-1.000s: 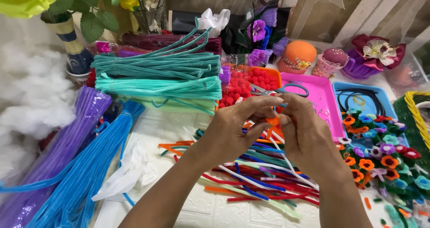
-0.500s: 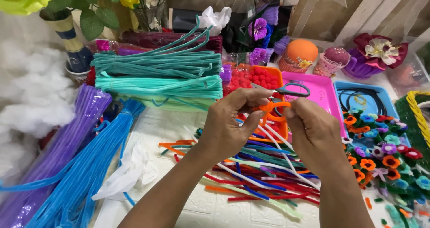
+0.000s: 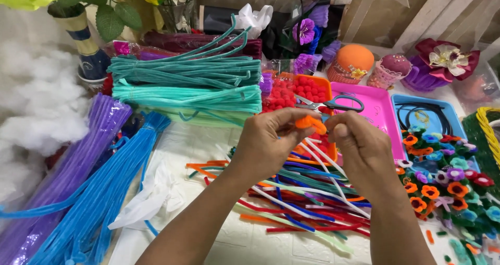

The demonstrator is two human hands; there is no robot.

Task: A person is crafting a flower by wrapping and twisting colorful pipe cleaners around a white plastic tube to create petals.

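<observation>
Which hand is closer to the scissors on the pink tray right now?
Right. The right hand is just below the scissors, its fingertips under the grey handles. The left hand is lower and further left, pinching the orange pipe cleaner.

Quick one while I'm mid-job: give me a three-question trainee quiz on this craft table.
1. True or false: both hands pinch the orange pipe cleaner.
2. Where do the scissors lie? A) across the orange tray and pink tray B) on the blue tray C) on the white fluff
3. Fill in: the pompoms in the orange tray are ____.

Key:
1. True: left hand and right hand both grip it.
2. A: across the orange tray and pink tray.
3. Red.
</observation>
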